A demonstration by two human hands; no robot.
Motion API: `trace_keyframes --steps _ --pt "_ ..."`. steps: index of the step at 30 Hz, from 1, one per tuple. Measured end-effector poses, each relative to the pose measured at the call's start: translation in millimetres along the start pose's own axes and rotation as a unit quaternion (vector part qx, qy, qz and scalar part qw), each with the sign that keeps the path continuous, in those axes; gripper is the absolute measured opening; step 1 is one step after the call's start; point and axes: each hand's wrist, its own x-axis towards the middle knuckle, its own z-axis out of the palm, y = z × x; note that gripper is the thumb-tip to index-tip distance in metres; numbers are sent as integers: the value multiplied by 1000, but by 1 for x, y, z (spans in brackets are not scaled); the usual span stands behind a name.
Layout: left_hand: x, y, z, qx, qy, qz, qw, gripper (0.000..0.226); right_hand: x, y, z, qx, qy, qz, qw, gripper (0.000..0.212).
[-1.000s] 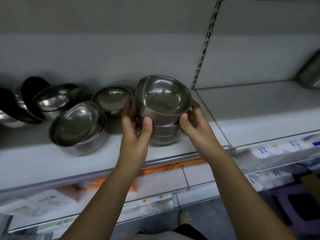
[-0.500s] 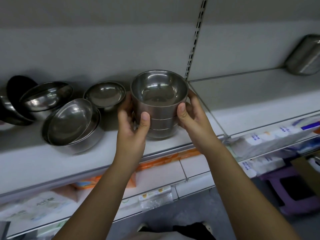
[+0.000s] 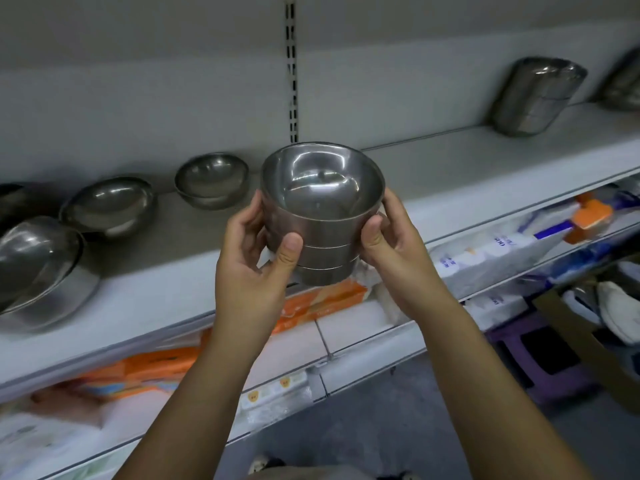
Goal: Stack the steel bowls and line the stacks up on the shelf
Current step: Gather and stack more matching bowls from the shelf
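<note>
1. The left grip [image 3: 249, 268] and the right grip [image 3: 394, 261], both bare hands, hold the stack of steel bowls [image 3: 325, 233] between them. Each thumb lies on the near wall and the fingers curl round the sides.
2. The stack is upright, and the bowls are nested one in the other. The rims of the lower ones show as thin bands under the top bowl. The metal is smooth and shiny, the walls are round and get narrower toward the bottom, and the inside of the top bowl reflects light.
3. The stack is in the air, off the shelf [image 3: 433, 174]. It is just in front of the front edge of the shelf, which is a flat, pale, matt board.
4. On the shelf to the left stands a small round bowl [image 3: 212, 180]. Further left there is a wider bowl [image 3: 107, 206], and near the left edge a large tilted bowl [image 3: 34, 258] lies in another one.
5. Far to the right, at the back of the shelf, a second stack [image 3: 536, 97] leans on its side.
6. A slotted metal upright [image 3: 292, 67] runs up the back wall.
7. On the lower shelf there are soft white packs [image 3: 502, 251] and orange packs [image 3: 322, 303] in plastic wrap.
8. A purple stool [image 3: 540, 358] stands on the floor at the right.
</note>
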Motion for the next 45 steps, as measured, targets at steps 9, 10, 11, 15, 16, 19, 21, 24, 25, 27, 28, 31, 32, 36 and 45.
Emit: trace_keyframes --steps 9,10,11,15,16,19,21,24,25,27,28,31,32,36,45 --pt "-31 -2 154 -15 -60 -26 998 60 -44 -11 -161 -18 62 3 998 78" --pt "-35 -4 172 -13 -67 -27 997 60 -49 -10 -178 -21 70 3 997 75" --pt "-39 -5 189 -12 -73 -30 997 60 -54 -10 -196 -24 76 3 997 73" --pt "-58 -16 253 -25 -90 -46 995 66 -74 -5 -263 -34 93 10 995 79" --pt "-63 -19 267 -27 -94 -49 994 67 -78 -4 -277 -32 97 11 995 85" --pt "-71 -24 304 -31 -100 -61 993 70 -87 -3 -311 -19 122 17 992 98" --pt "-69 -25 323 -29 -106 -66 992 68 -87 -2 -330 -16 130 18 991 97" --pt "-59 -27 348 -21 -112 -70 991 64 -78 0 -355 -16 132 23 991 100" --pt "-54 -29 355 -17 -111 -69 991 64 -72 0 -362 -17 132 24 991 100" --pt "-42 -32 368 -13 -104 -66 992 66 -58 2 -376 -24 124 27 992 101" --pt "-34 -33 374 -14 -99 -67 993 65 -49 2 -383 -28 121 29 992 101" --pt "-7 -40 392 -17 -87 -71 994 57 -15 4 -402 -38 106 30 993 100" --pt "4 -42 397 -18 -84 -71 994 57 -3 4 -407 -40 100 29 994 100" --pt "52 -51 418 -20 -75 -69 995 59 52 6 -430 -50 80 32 995 99" --pt "158 -82 434 30 -71 -70 995 43 172 28 -451 -57 17 1 998 97"
